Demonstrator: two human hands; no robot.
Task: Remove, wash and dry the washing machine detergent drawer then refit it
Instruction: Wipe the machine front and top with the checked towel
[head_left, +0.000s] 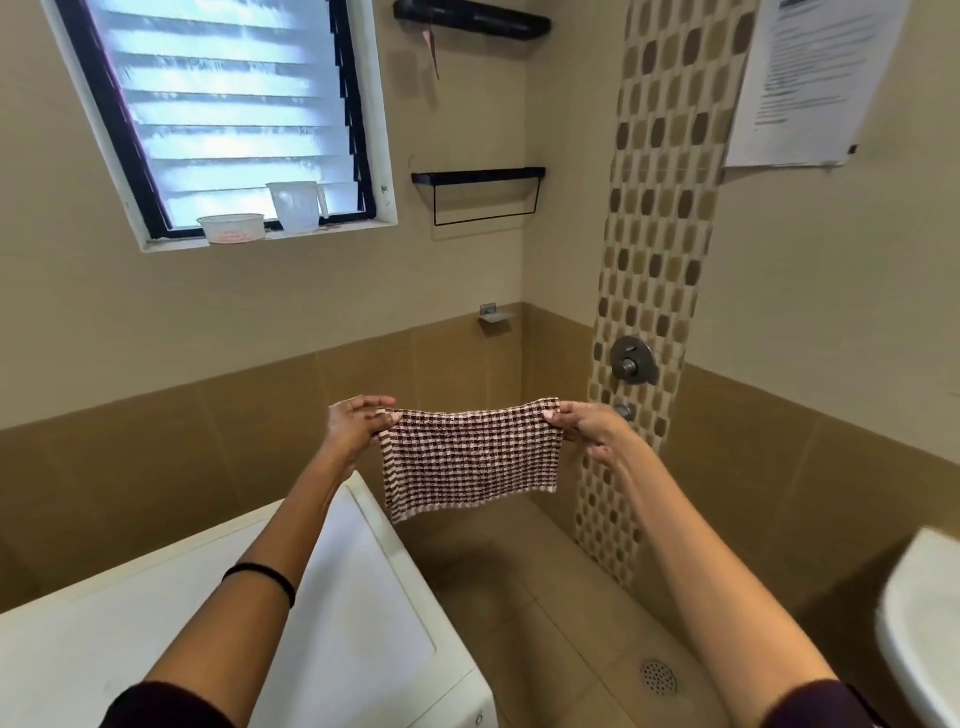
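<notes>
Left hand (358, 423): pinched shut on the upper left corner of the brown-and-white checked woven cloth (470, 457).
Right hand (582, 423): pinched shut on the upper right corner of the same cloth.
Cloth: stretched flat between both hands, hanging free above the tan floor tiles (519, 597), touching nothing else.
Detergent drawer: not in view; its position cannot be told.
White top-panel washing machine (234, 623): near left, below the left forearm; front face out of frame.
Step in hand: judged to be preparing the cloth for drying the drawer.
Risk, slip: one corner released lets the cloth swing down onto the floor near the round metal drain (658, 677), wetting or soiling it.
Risk, drying: a damp cloth would leave moisture in the drawer before refitting.
White round tub (232, 227): on the window sill, far left; contents not visible.
Clear plastic measuring jug (297, 205): on the sill, just right of the tub; appears empty.
White ceramic basin (924, 623): near right edge; contents cannot be told.
</notes>
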